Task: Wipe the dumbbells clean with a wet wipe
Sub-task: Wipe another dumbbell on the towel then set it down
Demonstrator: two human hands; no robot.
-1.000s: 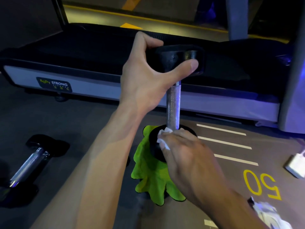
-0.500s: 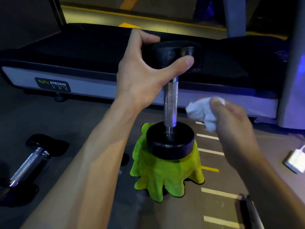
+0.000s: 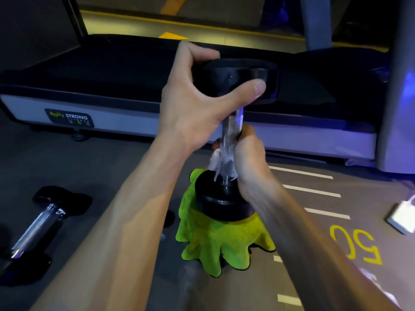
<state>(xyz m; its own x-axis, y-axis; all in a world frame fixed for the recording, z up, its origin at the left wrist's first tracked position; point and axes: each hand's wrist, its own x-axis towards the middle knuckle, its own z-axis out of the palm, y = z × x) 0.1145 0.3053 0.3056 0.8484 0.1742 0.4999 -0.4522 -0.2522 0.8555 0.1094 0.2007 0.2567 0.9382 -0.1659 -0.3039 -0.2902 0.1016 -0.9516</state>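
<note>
The fingers of the left hand (image 3: 197, 104) are mostly hidden behind the upper black head of the upright dumbbell (image 3: 231, 131); only the thumb shows in front, pressed on the head, so the hand grips it from the side. The right hand (image 3: 249, 162) is curled around the lower part of the metal handle with the wet wipe (image 3: 221, 161) squeezed between palm and handle; its fingertips are hidden behind the bar. The wipe is blurred and its shape is hard to read. The lower head of the dumbbell stands on a green cloth (image 3: 220, 245), which drapes over something hidden under it. A second dumbbell (image 3: 38, 223) lies on the grey floor (image 3: 112, 176) at the left, its near end lost in darkness. A white object (image 3: 402, 217) at the right edge is cut off. The floor carries white lines and a yellow "50". Behind stands a treadmill (image 3: 89, 81) with a "BODY STRONG" label, in dim light with a blue glow at the right.
</note>
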